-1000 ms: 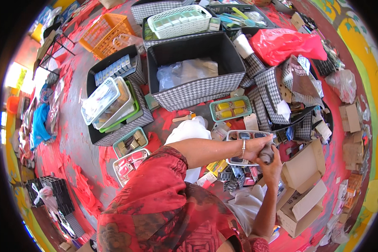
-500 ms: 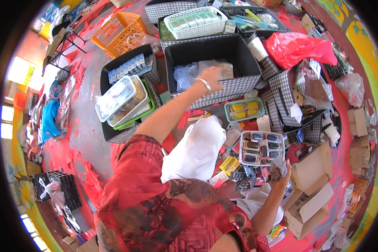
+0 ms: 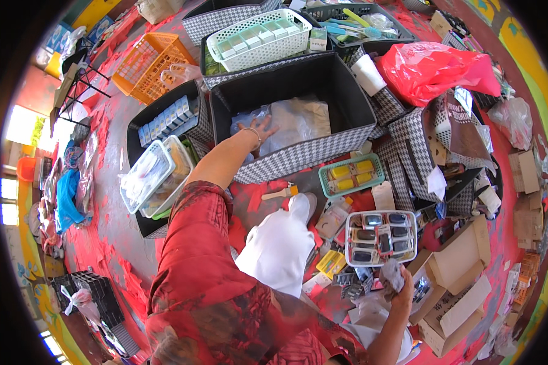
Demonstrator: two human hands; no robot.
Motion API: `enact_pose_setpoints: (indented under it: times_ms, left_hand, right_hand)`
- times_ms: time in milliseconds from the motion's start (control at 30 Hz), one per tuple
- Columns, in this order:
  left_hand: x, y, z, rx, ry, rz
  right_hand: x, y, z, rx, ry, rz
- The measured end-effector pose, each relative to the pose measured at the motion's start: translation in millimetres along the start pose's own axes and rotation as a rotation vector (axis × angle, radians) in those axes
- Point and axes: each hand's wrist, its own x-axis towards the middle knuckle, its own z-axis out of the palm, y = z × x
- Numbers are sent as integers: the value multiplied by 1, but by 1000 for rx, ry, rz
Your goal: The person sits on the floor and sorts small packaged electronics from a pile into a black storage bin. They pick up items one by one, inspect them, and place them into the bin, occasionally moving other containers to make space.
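My left hand (image 3: 260, 131), with a bracelet at the wrist, reaches into a large black-lined fabric box (image 3: 323, 146) with a houndstooth outside. Its fingers are spread over clear plastic packaging (image 3: 298, 125) and a bluish bag at the bottom left of the box. On the right, my right hand (image 3: 403, 291) grips a crumpled grey cloth (image 3: 391, 277). Just beyond that cloth sits a white basket (image 3: 346, 238) of dark, rounded packaged items. A green basket (image 3: 323, 182) with yellow items lies between the box and the white basket.
Left of the large box stand a bin of blue-and-white boxes (image 3: 170, 118), stacked white baskets (image 3: 141, 176) and an orange crate (image 3: 149, 64). A red plastic bag (image 3: 435, 73) lies at the far right. Opened cardboard boxes (image 3: 453, 261) are beside my right hand. A wooden-handled brush (image 3: 280, 193) lies on the floor.
My left hand has moved left and deeper into the large box, from above its front side onto the plastic. The right hand keeps the cloth, now slightly lower and nearer to me.
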Motion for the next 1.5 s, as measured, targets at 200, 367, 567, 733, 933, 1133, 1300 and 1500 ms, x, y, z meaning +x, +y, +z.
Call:
enact_pose_setpoints:
  times_ms: [200, 367, 567, 733, 933, 1133, 1300, 1500]
  left_hand:
    - [56, 22, 18, -191, 1, 1]
    - [84, 13, 53, -260, 70, 54]
    - [113, -9, 66, -257, 294, 170]
    - [120, -18, 50, -573, 747, 4]
    - [76, -47, -15, -982, 1006, 38]
    - [19, -73, -41, -1076, 992, 11]
    - [-33, -120, -46, -1398, 1042, -53]
    - [-91, -180, -88, -337, 1237, -355]
  right_hand:
    - [7, 6, 8, -115, 17, -18]
    - [4, -1, 15, -174, -84, 17]
    - [2, -4, 26, -224, -83, -39]
    - [1, 0, 30, -157, -45, -48]
    - [-4, -1, 26, -102, 57, -78]
    - [-2, -2, 22, -50, -41, -70]
    - [-8, -9, 29, -67, 15, -117]
    - [-5, -12, 27, -28, -73, -141]
